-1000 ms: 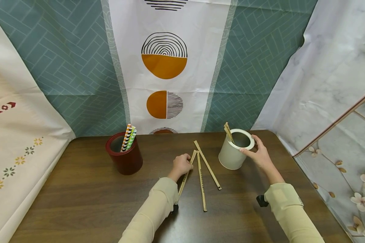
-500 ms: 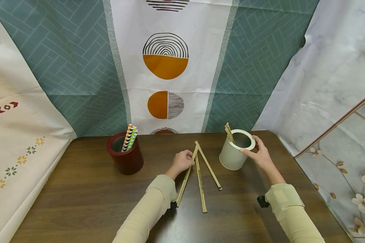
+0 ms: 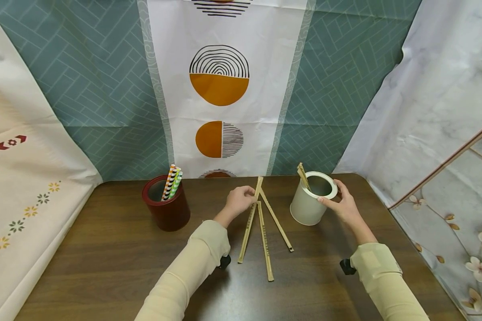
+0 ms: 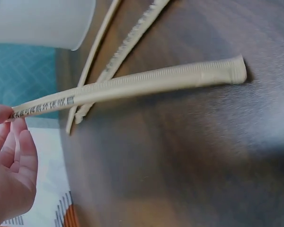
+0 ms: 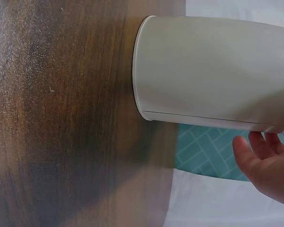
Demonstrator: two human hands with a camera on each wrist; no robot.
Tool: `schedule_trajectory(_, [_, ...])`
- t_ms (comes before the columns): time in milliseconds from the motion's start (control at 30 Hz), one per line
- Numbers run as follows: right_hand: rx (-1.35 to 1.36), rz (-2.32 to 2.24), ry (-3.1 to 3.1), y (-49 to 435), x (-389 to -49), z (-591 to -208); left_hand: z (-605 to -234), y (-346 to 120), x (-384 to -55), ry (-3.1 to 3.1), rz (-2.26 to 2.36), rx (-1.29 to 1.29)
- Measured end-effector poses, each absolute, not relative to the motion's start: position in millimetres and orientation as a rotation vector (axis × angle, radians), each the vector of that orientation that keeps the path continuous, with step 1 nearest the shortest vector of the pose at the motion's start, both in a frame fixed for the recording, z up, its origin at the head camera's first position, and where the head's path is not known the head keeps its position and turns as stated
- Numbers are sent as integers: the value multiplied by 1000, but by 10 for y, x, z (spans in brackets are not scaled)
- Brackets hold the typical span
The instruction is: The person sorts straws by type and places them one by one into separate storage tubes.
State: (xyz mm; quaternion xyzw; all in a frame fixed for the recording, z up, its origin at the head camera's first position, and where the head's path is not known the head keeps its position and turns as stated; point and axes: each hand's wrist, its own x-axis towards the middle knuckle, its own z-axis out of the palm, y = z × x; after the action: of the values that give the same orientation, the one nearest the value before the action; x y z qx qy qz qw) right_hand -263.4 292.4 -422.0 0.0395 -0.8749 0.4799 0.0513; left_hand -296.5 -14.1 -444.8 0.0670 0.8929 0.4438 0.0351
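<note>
My left hand pinches a tan paper-wrapped straw near its far end, between thumb and fingers. In the left wrist view printed characters run along the wrapped straw, which crosses above two others. Those two, a middle wrapped straw and a right wrapped straw, lie on the table. On the right, my right hand holds the rim of an upright off-white can, thumb at the front and fingers on the right side. Wrapped straws stick out of that can at its left.
A dark red can holding several striped straws stands at the back left of the brown wooden table. A patterned cloth backdrop hangs right behind the table's back edge.
The left hand has taken hold of the leftmost wrapped straw and shifted it forward, its far end now past the other two. The right hand and off-white can stay put.
</note>
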Motion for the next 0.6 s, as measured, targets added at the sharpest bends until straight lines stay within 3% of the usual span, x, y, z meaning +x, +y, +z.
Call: schedule_trajectory(600, [125,1450,-2660,2930,-2643,-4232,-3898,-145,-3059,2378,1814,175])
